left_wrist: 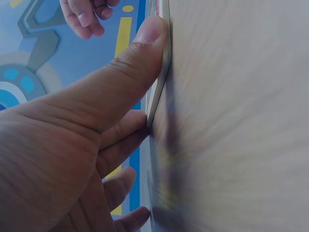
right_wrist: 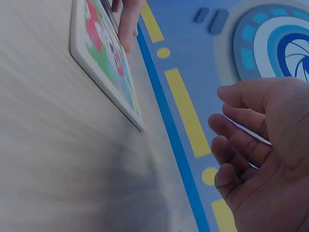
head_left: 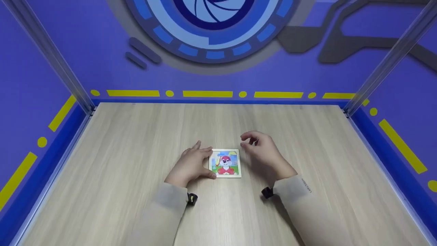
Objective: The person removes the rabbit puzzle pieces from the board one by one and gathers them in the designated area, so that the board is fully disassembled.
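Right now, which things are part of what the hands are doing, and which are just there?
In use:
- picture puzzle
- left hand, steadying the puzzle's left edge
- right hand, just beside the puzzle, holding nothing

Just there:
- wooden table
- blue wall

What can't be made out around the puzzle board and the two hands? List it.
- Head view: the puzzle board is too small to show its piece seams.
- Left wrist view: the left hand and the edge-on angle hide the board's picture; the table is blurred.
- Right wrist view: the top edge cuts off the board; the right hand shows nothing held.
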Available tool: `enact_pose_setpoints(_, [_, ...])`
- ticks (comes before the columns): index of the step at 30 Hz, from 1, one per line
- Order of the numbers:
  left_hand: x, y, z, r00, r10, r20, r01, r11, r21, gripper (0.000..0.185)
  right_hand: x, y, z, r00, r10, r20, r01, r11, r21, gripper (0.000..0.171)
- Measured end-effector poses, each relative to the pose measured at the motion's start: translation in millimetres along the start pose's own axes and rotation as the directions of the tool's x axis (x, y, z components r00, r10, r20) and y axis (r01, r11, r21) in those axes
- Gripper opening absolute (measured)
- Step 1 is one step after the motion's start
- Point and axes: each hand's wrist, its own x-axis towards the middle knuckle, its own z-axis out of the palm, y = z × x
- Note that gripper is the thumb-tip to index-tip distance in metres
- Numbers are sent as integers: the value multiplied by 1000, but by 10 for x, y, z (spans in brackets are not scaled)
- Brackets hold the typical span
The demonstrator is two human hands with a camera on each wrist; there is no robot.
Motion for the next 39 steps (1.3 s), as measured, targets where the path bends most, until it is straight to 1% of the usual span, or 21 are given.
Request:
enact_pose_setpoints(5, [1,-10,16,1000,6,-2,-6,1000,6,98,-45,-29,140,998,-40,49,39,999,8,30])
enact_pose_setpoints(10, [3,-8,12,1000,0,0,0,1000,-3,97,-57,-16,249,991,-82,104,85,996,-28,33])
enact_pose_setpoints(15, [2,-2,5,1000,-3,4,3,1000,-8,98,-73,21,321,987,-104,125,112,992,-58,35])
enact_pose_setpoints(24, [-3,-16,-3,1000,3,1,-3,1000,-3,98,-85,78,412,977,-95,190,114,989,-94,36])
enact_pose_setpoints(29, [-1,-19,10,1000,1,5,-1,1000,2,99,-101,93,441,963,-121,242,154,980,-125,38])
enact_pose_setpoints(32, [-1,-18,11,1000,1,4,-1,1000,7,100,-107,92,467,958,-137,251,177,974,-142,37])
enact_pose_setpoints(39, [1,-19,-7,1000,21,-6,-21,1000,22,98,-95,27,577,959,-146,244,193,965,-180,31])
